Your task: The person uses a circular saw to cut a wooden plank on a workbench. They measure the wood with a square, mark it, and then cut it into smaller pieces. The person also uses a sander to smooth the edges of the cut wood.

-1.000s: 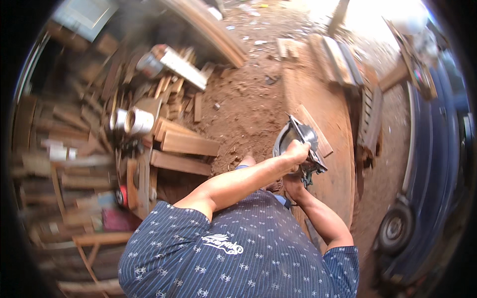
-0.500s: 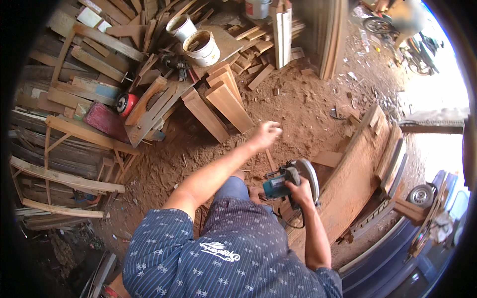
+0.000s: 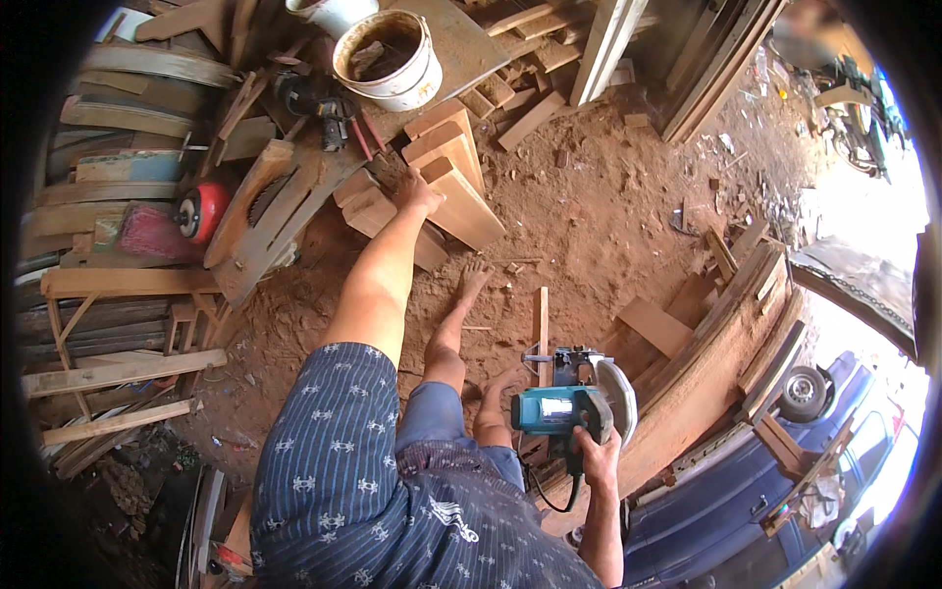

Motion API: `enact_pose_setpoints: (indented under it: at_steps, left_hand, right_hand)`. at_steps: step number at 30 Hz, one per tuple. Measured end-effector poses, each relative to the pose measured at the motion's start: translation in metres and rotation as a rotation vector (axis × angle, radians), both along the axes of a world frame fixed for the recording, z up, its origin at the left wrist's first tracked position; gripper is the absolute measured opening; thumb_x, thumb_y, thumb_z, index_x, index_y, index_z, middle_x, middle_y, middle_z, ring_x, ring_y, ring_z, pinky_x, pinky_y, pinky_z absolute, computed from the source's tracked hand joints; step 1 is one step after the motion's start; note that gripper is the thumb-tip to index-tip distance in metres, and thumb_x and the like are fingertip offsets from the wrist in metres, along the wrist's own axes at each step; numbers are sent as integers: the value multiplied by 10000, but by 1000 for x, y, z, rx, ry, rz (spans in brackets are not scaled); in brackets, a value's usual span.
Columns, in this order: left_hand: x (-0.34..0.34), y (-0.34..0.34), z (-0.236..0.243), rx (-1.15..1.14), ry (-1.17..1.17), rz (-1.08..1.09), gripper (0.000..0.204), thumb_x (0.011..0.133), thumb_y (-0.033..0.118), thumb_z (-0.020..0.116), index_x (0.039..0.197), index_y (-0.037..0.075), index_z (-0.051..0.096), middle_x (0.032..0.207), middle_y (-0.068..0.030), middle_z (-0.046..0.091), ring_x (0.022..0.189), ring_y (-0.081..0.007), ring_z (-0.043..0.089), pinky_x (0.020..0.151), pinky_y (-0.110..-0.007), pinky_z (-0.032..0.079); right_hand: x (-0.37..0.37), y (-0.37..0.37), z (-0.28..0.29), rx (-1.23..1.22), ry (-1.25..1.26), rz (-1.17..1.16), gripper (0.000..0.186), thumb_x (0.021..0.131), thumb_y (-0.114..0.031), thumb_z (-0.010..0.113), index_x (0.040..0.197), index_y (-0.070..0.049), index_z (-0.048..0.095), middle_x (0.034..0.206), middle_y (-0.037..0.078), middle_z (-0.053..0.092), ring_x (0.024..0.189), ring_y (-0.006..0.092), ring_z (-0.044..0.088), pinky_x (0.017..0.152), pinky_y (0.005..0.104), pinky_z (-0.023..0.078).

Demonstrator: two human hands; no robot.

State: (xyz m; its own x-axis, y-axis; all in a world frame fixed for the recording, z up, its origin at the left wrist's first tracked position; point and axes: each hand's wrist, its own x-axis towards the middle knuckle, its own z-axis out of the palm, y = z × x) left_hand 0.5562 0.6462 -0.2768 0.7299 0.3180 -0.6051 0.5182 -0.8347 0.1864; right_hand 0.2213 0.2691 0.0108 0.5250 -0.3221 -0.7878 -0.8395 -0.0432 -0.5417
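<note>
My right hand [image 3: 597,456] is closed around the rear handle of a teal circular saw [image 3: 545,410], held off the ground beside my legs. A cord hangs from the saw, and its pale round blade guard is on the right. My left arm stretches forward to several wooden boards that lean on a low table. There my left hand [image 3: 420,193] is closed at the upper end of a wooden board [image 3: 466,211], its fingers partly hidden. Another wooden board [image 3: 376,211] leans just left of the hand, and more stand behind it.
The table [image 3: 456,49] carries a white bucket [image 3: 392,64], a power tool [image 3: 329,113] and a red round tool [image 3: 201,211]. A large thick plank [image 3: 677,378] slants along my right, near a blue vehicle [image 3: 706,501]. Stacked timber [image 3: 128,280] lines the left; wood scraps litter the dirt floor.
My left hand has moved left and forward from open air to the leaning boards. My right hand keeps hold of the saw, now lower in view. The view has shifted.
</note>
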Motion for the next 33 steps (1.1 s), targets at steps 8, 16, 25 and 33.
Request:
enact_pose_setpoints:
  at_steps: [8,16,25,33]
  left_hand:
    - [-95,-17,-21,-220,-186,-325,839,732,326,830,1423,53,441,1378,-194,515,1285,-356,494,1038,-462,442]
    - [-162,-73,129,-459,-424,-607,596,693,227,798,1250,120,612,1115,-154,694,1018,-342,670,857,-436,550]
    - [-185,-179,414,-634,-478,-775,576,700,246,854,1182,12,643,959,-124,730,888,-187,686,804,-343,536]
    - [-250,-272,536,-1085,-466,-623,431,827,145,780,1176,-21,590,1074,-63,646,1006,-158,591,931,-290,440]
  right_hand:
    - [2,-9,41,-166,-97,-84,164,836,-61,697,976,-10,631,702,-6,579,554,93,531,522,253,435]
    - [-89,-64,120,-373,-286,-264,223,828,-36,654,1043,24,668,658,6,582,519,95,522,490,248,409]
    - [-233,-126,228,-119,-781,-892,404,863,-228,597,1161,40,547,873,80,582,644,144,566,514,271,462]
    - [-346,-259,266,-436,-541,-785,479,998,-259,490,1433,-62,463,938,97,597,688,152,598,540,293,529]
